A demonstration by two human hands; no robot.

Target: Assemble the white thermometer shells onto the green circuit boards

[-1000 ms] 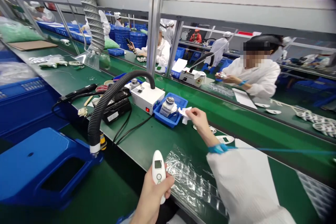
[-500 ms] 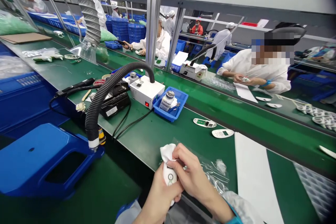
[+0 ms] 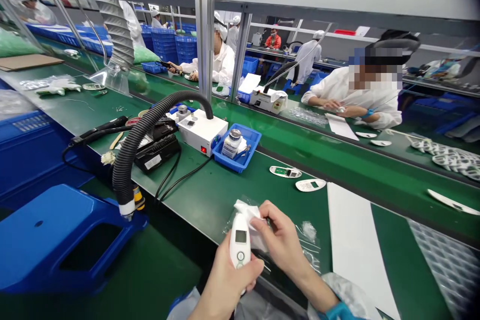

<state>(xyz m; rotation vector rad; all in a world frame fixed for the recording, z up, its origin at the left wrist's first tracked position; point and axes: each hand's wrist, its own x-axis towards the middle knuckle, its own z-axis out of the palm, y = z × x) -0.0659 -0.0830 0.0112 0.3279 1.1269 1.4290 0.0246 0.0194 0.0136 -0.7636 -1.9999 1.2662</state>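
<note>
My left hand (image 3: 231,272) is wrapped round a white handheld thermometer (image 3: 240,247), whose small grey screen and round button face up. Beside its upper end, my right hand (image 3: 279,232) pinches a white cloth (image 3: 255,217) between thumb and fingers. Part of the cloth lies behind the device's tip. Under the hands is a clear plastic bag (image 3: 309,245) on the green bench. Past the hands lie a white shell with a green circuit board (image 3: 285,172) and a white cover with a window (image 3: 310,185).
A blue tray (image 3: 249,157) with a bottle stands beside a white fume extractor box (image 3: 202,132) with a black hose (image 3: 125,160). A white paper strip (image 3: 352,240) lies to the right. A blue stool (image 3: 56,230) is at left. Co-workers sit across the green conveyor (image 3: 337,175).
My right hand has drawn the cloth off the device's face to the right, so its screen now shows. The view has shifted slightly; a white shell on the conveyor has moved left.
</note>
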